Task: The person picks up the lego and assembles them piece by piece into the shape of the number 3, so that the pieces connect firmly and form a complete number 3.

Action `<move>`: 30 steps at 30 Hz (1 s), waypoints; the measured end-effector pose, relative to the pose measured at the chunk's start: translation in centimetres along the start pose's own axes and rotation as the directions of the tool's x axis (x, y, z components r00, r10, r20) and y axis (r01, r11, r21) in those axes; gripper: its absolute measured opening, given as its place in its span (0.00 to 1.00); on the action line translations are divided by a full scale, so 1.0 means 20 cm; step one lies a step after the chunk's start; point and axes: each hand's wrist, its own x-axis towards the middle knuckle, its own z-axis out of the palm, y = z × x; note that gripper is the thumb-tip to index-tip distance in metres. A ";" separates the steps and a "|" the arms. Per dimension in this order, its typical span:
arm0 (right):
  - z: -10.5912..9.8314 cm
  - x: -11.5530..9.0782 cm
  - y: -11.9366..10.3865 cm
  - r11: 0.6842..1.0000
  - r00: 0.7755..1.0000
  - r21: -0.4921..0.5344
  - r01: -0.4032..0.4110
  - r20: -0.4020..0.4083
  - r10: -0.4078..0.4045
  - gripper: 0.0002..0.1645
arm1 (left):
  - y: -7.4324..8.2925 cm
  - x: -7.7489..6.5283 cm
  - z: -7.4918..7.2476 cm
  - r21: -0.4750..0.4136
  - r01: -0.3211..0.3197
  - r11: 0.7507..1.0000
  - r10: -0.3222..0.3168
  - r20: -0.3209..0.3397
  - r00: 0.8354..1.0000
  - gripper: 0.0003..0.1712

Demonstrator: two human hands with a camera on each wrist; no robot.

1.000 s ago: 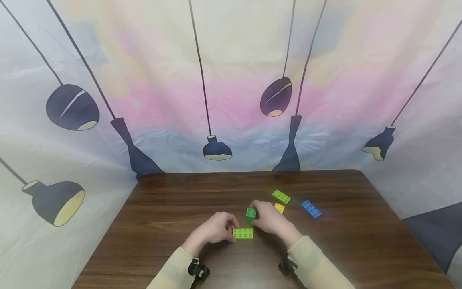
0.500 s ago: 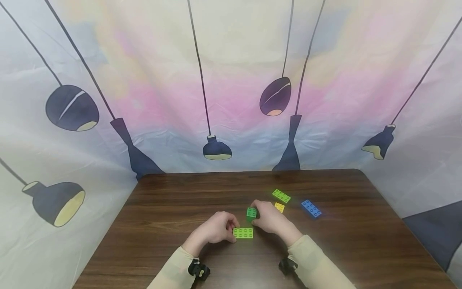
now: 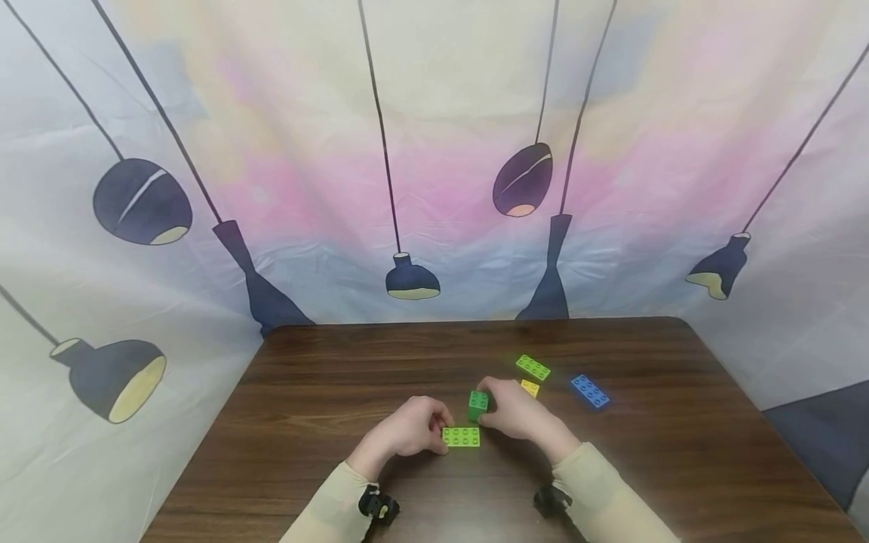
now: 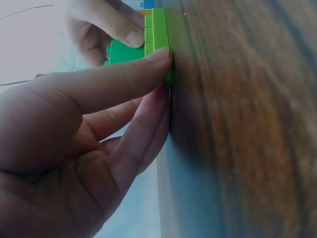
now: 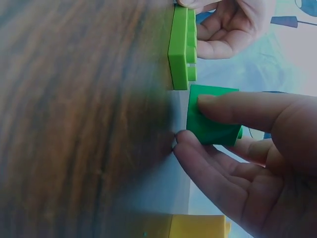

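1. The yellow brick (image 3: 529, 388) is partly hidden behind the right hand (image 3: 517, 413) in the head view, and the bottom edge cuts it in the right wrist view.
2. The left hand (image 3: 412, 428) covers the left end of the lime flat brick (image 3: 462, 437).
3. In the left wrist view the table (image 4: 247, 124) is blurred.
4. The dark green brick (image 5: 212, 121) seems lifted off the table, but this is not sure.

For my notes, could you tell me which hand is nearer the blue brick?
Right. The right hand lies just left of the blue brick; the left hand is farther left, holding the lime plate.
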 end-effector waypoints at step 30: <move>-0.04 -0.09 0.05 0.989 0.996 0.140 0.045 0.075 -0.056 0.25 | -0.01 0.01 0.01 0.013 0.000 1.000 0.000 -0.007 1.000 0.16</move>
